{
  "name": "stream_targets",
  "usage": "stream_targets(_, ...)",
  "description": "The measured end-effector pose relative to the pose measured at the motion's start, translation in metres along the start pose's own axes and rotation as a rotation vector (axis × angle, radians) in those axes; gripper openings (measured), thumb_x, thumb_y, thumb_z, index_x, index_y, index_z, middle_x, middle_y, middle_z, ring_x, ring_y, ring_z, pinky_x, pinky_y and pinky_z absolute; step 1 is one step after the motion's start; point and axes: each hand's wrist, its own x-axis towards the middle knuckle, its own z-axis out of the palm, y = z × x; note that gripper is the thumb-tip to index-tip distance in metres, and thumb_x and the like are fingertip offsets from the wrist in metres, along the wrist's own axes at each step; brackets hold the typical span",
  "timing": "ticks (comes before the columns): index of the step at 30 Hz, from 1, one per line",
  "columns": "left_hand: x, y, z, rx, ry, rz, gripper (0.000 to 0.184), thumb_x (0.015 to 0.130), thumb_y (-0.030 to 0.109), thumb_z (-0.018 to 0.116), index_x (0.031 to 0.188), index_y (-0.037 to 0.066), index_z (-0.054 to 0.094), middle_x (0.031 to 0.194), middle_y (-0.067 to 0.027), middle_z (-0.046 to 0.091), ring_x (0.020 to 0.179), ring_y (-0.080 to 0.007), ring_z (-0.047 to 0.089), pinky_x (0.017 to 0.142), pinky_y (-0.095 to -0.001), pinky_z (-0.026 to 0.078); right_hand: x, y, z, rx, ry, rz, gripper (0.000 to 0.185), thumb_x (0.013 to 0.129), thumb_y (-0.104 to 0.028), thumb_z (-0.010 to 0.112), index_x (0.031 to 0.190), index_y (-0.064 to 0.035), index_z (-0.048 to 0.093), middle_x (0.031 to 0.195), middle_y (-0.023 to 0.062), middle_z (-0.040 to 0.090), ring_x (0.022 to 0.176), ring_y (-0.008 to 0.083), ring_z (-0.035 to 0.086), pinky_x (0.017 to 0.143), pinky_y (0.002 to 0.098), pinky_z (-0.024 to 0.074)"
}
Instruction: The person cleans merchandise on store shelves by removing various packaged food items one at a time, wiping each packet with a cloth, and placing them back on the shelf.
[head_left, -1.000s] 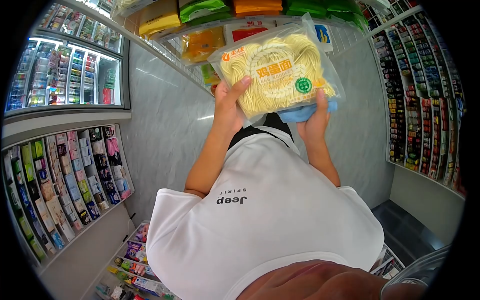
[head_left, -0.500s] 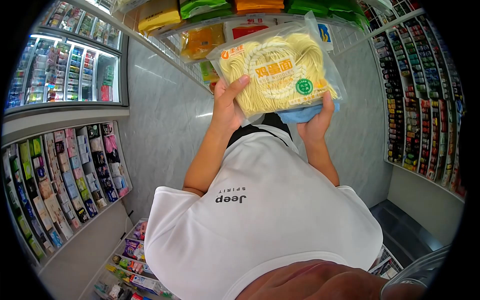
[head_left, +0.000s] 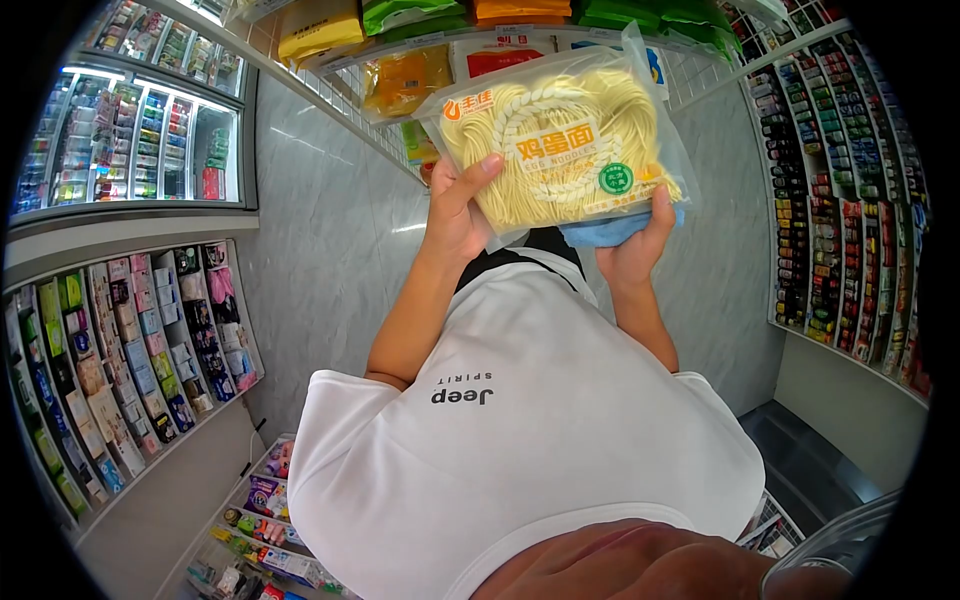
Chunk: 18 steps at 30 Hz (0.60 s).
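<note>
A clear plastic packet of egg noodles (head_left: 560,150) is held up in front of my body, its printed face toward me. My left hand (head_left: 460,205) grips the packet's lower left corner, thumb on the front and the other fingers hidden behind. At the lower right, my right hand (head_left: 640,235) holds the packet with its thumb on the front edge. A blue cloth (head_left: 610,230) is in that hand too, pressed beneath the packet; part of it is hidden.
Ahead stands a wire shelf (head_left: 690,85) with bagged goods, among them an orange packet (head_left: 408,80). A lit drinks fridge (head_left: 130,140) and boxed goods (head_left: 130,350) line the left. Shelved drinks (head_left: 840,210) are on the right. Grey tile floor (head_left: 320,250) lies between.
The noodle packet has shifted very slightly to the right and tilted a little, with both hands still on it. The blue cloth moved along with it.
</note>
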Motion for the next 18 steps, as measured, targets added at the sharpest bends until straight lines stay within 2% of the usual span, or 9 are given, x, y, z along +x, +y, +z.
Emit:
stream_targets(16, -0.0033, 0.0028, 0.0015, 0.008, -0.006, -0.004, 0.046, 0.090, 0.005, 0.063, 0.132, -0.003, 0.047, 0.127, -0.0133, 0.059, 0.113, -0.0211, 0.061, 0.095, -0.0359, 0.052, -0.0009, 0.0008, 0.0019, -0.002, -0.033, -0.006, 0.059, 0.098, -0.047, 0.040, 0.137, -0.0033, 0.044, 0.135, 0.0110, 0.052, 0.123, 0.0233, 0.053, 0.103, 0.0386, 0.0427)
stream_targets(18, -0.0043, 0.0016, 0.0024, 0.037, 0.020, -0.002, 0.046, 0.092, 0.010, 0.061, 0.134, -0.002, 0.045, 0.129, -0.0135, 0.057, 0.116, -0.0217, 0.059, 0.097, -0.0372, 0.051, -0.0013, 0.0008, 0.0043, -0.008, -0.011, -0.006, 0.058, 0.098, -0.047, 0.040, 0.137, -0.0033, 0.044, 0.135, 0.0110, 0.052, 0.123, 0.0233, 0.052, 0.103, 0.0387, 0.0425)
